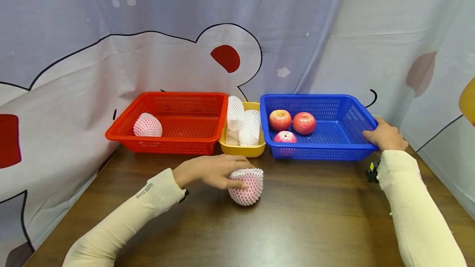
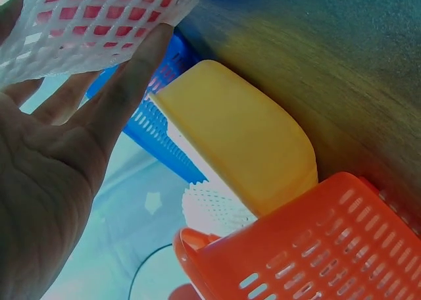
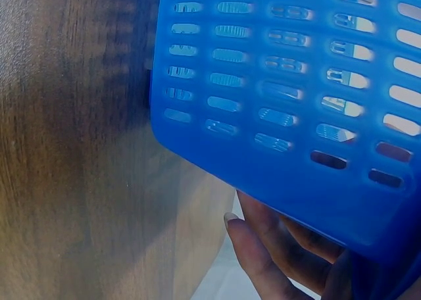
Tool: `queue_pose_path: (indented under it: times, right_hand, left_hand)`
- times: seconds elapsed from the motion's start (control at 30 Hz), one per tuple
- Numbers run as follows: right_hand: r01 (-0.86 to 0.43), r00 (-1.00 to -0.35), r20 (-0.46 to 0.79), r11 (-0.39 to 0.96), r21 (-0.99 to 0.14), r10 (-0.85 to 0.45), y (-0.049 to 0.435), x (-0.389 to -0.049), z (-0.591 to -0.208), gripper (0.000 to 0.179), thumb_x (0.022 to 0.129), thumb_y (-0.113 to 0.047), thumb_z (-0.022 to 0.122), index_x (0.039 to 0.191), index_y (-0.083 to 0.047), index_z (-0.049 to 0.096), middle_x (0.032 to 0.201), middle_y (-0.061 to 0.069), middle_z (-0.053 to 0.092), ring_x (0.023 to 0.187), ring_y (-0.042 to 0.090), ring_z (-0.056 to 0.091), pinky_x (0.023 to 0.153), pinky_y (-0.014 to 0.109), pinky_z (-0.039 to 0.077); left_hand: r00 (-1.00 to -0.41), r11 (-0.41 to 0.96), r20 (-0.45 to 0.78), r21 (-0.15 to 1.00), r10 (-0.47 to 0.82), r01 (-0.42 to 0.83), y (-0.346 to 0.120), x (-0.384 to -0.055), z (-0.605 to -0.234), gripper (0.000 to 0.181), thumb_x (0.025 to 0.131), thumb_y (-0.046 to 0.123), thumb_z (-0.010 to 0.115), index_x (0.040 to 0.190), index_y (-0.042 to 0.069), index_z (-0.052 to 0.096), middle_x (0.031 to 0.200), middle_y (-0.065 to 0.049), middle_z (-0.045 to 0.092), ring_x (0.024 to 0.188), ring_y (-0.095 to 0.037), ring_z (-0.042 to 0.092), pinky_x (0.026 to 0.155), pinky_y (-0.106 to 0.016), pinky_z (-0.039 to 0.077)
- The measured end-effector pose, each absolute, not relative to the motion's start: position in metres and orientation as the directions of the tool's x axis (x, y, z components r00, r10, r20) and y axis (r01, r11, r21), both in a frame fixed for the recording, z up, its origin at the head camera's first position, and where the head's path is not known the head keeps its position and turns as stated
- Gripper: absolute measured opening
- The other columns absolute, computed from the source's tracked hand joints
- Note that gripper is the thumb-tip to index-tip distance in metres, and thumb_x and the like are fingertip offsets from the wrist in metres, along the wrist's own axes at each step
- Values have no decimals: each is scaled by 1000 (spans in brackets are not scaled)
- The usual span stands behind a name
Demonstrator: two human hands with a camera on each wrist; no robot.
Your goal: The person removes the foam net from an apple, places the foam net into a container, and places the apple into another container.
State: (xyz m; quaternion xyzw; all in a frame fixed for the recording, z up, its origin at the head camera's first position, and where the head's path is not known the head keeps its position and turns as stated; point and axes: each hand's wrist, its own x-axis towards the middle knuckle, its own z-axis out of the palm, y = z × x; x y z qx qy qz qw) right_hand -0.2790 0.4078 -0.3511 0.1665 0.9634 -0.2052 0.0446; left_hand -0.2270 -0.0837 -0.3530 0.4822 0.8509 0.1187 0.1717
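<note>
My left hand (image 1: 217, 171) grips an apple in a white foam net (image 1: 246, 187) at the middle of the table, with the thumb across its near side and the fingers over its top. Pink skin shows through the mesh in the left wrist view. On the right, my right hand (image 1: 388, 135) holds the end rim of a blue basket (image 1: 326, 151), thumb over the rim and fingers along the outside. Three bare apples lie in that basket: one yellow-red (image 1: 280, 120), one red (image 1: 304, 123), and one pink (image 1: 285, 137) near the front wall.
A red basket (image 1: 174, 145) stands at the left with one netted apple (image 1: 147, 125) inside. Between the baskets, a small yellow bin (image 1: 243, 151) contains several white foam nets (image 1: 250, 127). Behind them hangs a patterned curtain (image 1: 167, 61). The brown wooden table (image 1: 297, 217) extends toward me.
</note>
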Motion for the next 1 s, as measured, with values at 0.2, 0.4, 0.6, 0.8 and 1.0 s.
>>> queue_pose_path:
  times: [0.2, 0.4, 0.6, 0.8, 1.0]
  right_hand:
    - [343, -939, -158, 858, -383, 305, 408, -279, -351, 83, 96, -40, 47, 158, -5, 4, 140, 46, 33, 119, 66, 39, 88, 71, 35]
    - [350, -936, -164, 858, -376, 310, 409, -280, -351, 84, 97, -40, 47, 157, -4, 2, 140, 47, 32, 119, 66, 39, 89, 72, 34]
    - [345, -938, -153, 858, -380, 310, 408, -280, -352, 83, 96, -40, 48, 158, -5, 4, 140, 46, 33, 118, 66, 40, 88, 71, 35]
    - [349, -937, -156, 856, -380, 313, 407, -278, -351, 83, 96, -39, 48, 158, -5, 4, 140, 47, 33, 118, 67, 39, 89, 71, 35]
    - [347, -938, -157, 856, -383, 310, 407, -278, -349, 83, 96, -39, 47, 158, -5, 4, 140, 46, 33, 119, 66, 39, 88, 71, 35]
  left_hand:
    - [-451, 471, -144, 358, 881, 806, -84, -227, -352, 49, 99, 45, 54, 139, 17, 54, 134, 0, 56, 119, -12, 55, 104, -34, 49]
    - [-426, 443, -128, 347, 895, 827, -83, -225, -350, 43, 102, 41, 51, 135, 14, 57, 132, 0, 59, 120, -13, 57, 107, -35, 48]
    - [-434, 454, -139, 352, 890, 819, -82, -222, -347, 41, 102, 40, 51, 135, 17, 57, 133, 2, 59, 119, -11, 57, 107, -33, 48]
    - [-427, 441, -119, 343, 896, 829, -81, -220, -345, 41, 102, 39, 51, 135, 17, 57, 132, 2, 60, 119, -10, 57, 107, -32, 48]
    - [-402, 399, -67, 342, 913, 850, -80, -219, -344, 38, 102, 38, 52, 133, 17, 58, 130, 3, 61, 118, -10, 58, 106, -30, 49]
